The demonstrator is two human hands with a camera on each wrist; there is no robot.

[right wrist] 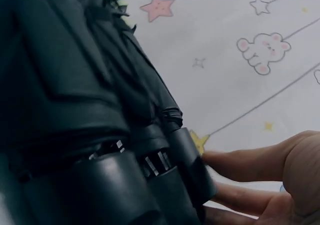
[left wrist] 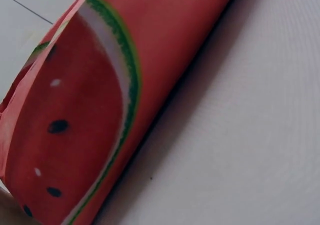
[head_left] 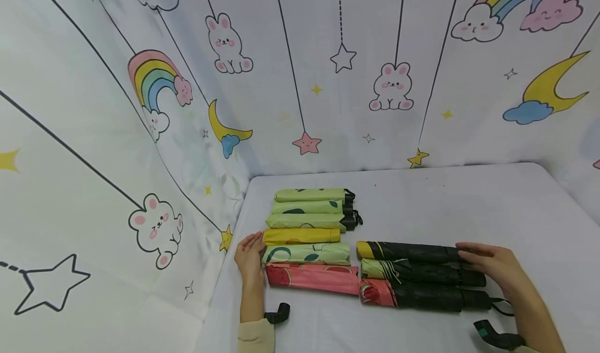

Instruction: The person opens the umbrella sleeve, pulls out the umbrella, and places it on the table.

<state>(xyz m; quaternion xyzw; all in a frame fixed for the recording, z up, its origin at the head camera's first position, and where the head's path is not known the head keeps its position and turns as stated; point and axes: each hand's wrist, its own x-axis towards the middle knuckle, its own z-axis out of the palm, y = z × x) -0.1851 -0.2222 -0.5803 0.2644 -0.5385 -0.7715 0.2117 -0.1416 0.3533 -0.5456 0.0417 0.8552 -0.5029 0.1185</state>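
Note:
Beside the left ends of a yellow patterned sleeve (head_left: 302, 236) and a pale green one (head_left: 307, 254), my left hand (head_left: 250, 251) touches them with extended fingers. Nearest me in that stack lies a red watermelon-print sleeve (head_left: 311, 279), large in the left wrist view. To the right lie three folded black umbrellas: one with a yellow end (head_left: 408, 251), one with a green end (head_left: 422, 273), one with a red end (head_left: 422, 294). My right hand (head_left: 494, 264) rests its extended fingers at the handle end of the yellow-ended umbrella; its fingertips meet a black handle (right wrist: 192, 165) in the right wrist view.
Behind the yellow sleeve lie three green folded umbrellas (head_left: 307, 221) with black ends pointing right. All lie on a white-covered table (head_left: 445, 202). Printed white curtains (head_left: 281, 82) stand at the back and left. A wrist strap (right wrist: 65, 167)-free view shows black handles side by side.

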